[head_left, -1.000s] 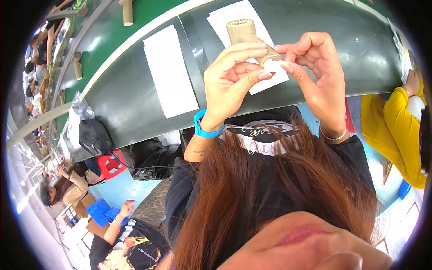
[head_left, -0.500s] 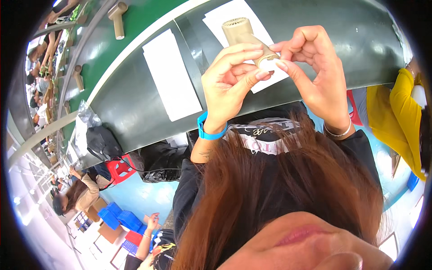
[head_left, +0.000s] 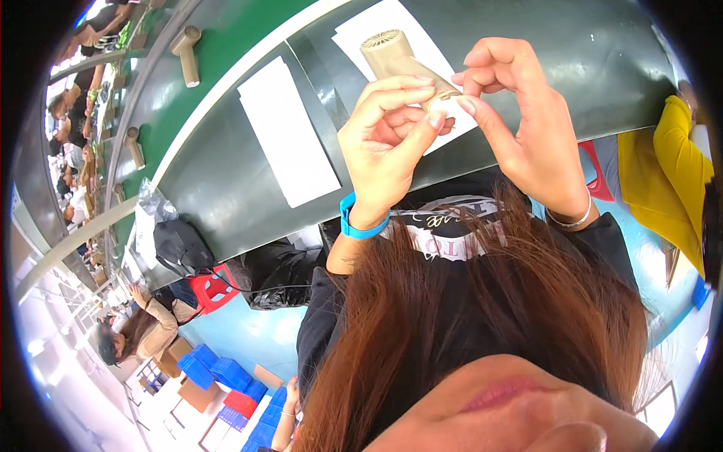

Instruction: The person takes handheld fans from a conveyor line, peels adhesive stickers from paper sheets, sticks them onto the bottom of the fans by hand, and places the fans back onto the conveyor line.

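In the head view, the left hand (head_left: pixel 384 147) holds a tan hairdryer (head_left: pixel 410 69) by the lower end of its handle, between thumb and fingers. The hairdryer's round, vented head points toward the surface's far edge and shows in front of a stack of white paper (head_left: pixel 416 36); whether it rests there I cannot tell. The right hand (head_left: pixel 520 113) is at the handle's end, thumb and forefinger a narrow gap apart; I cannot tell whether they grip anything. A blue wristband (head_left: pixel 354 218) circles the left wrist.

Another stack of paper (head_left: pixel 290 135) lies left of the first on the dark surface (head_left: pixel 226 181), reaching close to its near edge. Beyond the pale far edge, two more tan hairdryers (head_left: pixel 187 56) lie on a green belt (head_left: pixel 233 41). By the surface's left end are a black backpack (head_left: pixel 181 247) and a clear plastic bag (head_left: pixel 154 205). Past the right end shows a co-worker's yellow sleeve (head_left: pixel 670 151).
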Available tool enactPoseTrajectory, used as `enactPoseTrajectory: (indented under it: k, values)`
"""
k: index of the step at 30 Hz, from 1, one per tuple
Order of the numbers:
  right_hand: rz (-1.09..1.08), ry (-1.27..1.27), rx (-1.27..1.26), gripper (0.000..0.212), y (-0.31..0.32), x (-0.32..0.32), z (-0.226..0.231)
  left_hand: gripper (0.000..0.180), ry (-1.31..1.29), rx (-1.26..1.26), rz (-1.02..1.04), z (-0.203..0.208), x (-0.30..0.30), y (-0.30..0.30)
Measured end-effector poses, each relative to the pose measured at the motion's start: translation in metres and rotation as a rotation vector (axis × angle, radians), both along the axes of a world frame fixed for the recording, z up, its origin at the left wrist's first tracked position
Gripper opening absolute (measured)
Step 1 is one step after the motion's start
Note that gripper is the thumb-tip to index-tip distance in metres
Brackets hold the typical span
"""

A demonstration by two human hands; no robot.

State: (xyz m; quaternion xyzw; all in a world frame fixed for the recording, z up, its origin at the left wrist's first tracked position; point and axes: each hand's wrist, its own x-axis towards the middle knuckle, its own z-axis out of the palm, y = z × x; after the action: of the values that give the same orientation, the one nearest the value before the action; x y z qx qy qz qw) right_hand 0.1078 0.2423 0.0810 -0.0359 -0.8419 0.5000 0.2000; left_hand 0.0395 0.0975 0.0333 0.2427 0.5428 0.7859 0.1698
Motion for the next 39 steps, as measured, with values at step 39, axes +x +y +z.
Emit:
enactPoseTrajectory:
  k: [39]
  values:
    - [-0.022,0.121,0.77,0.018,0.101,-0.315,-0.099,0.062,0.618,-0.65,0.163,-0.032,-0.072,-0.029]
